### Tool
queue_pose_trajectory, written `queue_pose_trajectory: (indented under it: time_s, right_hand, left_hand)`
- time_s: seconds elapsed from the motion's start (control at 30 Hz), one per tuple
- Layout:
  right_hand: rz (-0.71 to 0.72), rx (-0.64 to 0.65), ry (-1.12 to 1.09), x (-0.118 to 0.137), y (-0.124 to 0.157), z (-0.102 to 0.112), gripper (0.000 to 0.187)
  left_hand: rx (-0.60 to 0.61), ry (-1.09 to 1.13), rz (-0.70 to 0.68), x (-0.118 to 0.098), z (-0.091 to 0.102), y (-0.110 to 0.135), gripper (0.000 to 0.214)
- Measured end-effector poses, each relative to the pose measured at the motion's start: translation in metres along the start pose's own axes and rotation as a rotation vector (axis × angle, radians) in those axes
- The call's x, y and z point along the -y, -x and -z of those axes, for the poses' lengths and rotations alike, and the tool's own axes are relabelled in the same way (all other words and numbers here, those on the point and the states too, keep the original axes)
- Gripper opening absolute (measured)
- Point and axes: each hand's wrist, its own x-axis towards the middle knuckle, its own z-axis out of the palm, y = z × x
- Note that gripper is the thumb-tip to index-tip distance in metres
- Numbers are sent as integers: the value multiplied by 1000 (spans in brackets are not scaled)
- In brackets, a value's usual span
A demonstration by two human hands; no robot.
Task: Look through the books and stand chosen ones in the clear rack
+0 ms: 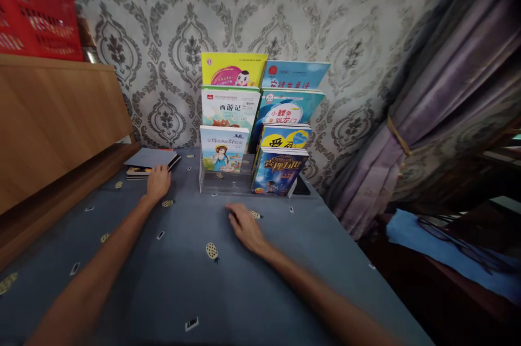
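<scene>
My left hand (158, 183) reaches forward and its fingers rest on the near edge of a small stack of flat books (151, 162) lying on the blue cloth-covered table (195, 286). The fingers look stretched over the stack's edge. My right hand (244, 225) lies flat on the cloth, fingers spread, in front of a clear tiered book stand (222, 184). The stand holds several picture books upright in stepped rows, among them a book with a girl on its cover (223, 149) and a dark blue book (279, 171).
A wooden cabinet (52, 118) borders the table on the left, with a red crate (36, 14) on top. Patterned wallpaper stands behind the stand. A purple tied curtain (427, 112) hangs at the right, beside the table's right edge.
</scene>
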Motion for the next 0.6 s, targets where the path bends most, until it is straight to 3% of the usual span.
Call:
queue_pose_trajectory:
  time_s: [0.07, 0.2, 0.4, 0.6]
  right_hand:
    - [-2, 58, -6, -3, 9, -7, 30]
    - [-10, 47, -13, -5, 8, -8, 25]
    - [31, 83, 27, 4, 5, -3, 28]
    - [29, 95, 52, 7, 6, -1, 28]
  left_hand:
    - [-7, -29, 65, 11, 0, -10, 40]
    - [12, -70, 107, 21, -4, -26, 42]
    - [99, -121, 70, 24, -16, -39, 37]
    - [184, -172, -45, 32, -13, -47, 36]
